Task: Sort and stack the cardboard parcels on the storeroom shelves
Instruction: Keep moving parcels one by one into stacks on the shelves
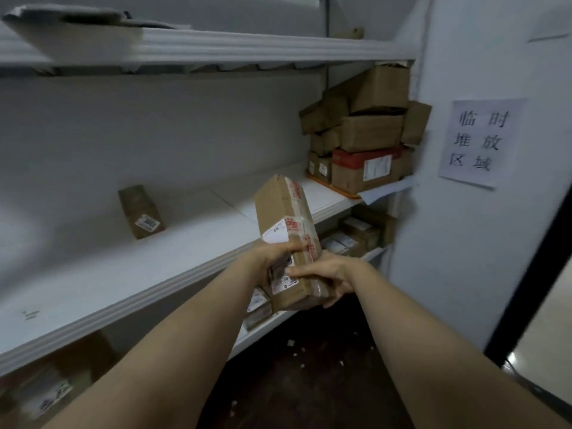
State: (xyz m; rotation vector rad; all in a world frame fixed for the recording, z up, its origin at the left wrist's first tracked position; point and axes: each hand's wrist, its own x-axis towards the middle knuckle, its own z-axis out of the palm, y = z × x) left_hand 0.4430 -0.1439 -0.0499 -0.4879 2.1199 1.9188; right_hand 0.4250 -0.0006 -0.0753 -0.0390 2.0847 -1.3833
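A long brown cardboard parcel (283,212) with red-printed tape and white labels stands tilted in front of the middle shelf (123,274). Both my hands hold its lower half. My left hand (272,253) grips its left side from above, and my right hand (329,274) wraps around its right side and underside. One small brown parcel (140,212) with a white label lies alone on the middle shelf at the left. A pile of several brown parcels (365,128) is stacked at the shelf's right end, on an orange tray (334,188).
An upper shelf (216,46) runs overhead with a flat grey item on it. The lower shelf holds more labelled parcels (353,239) and boxes at bottom left (46,394). A wall with a paper sign (479,140) stands right. The dark floor (309,382) has small scraps.
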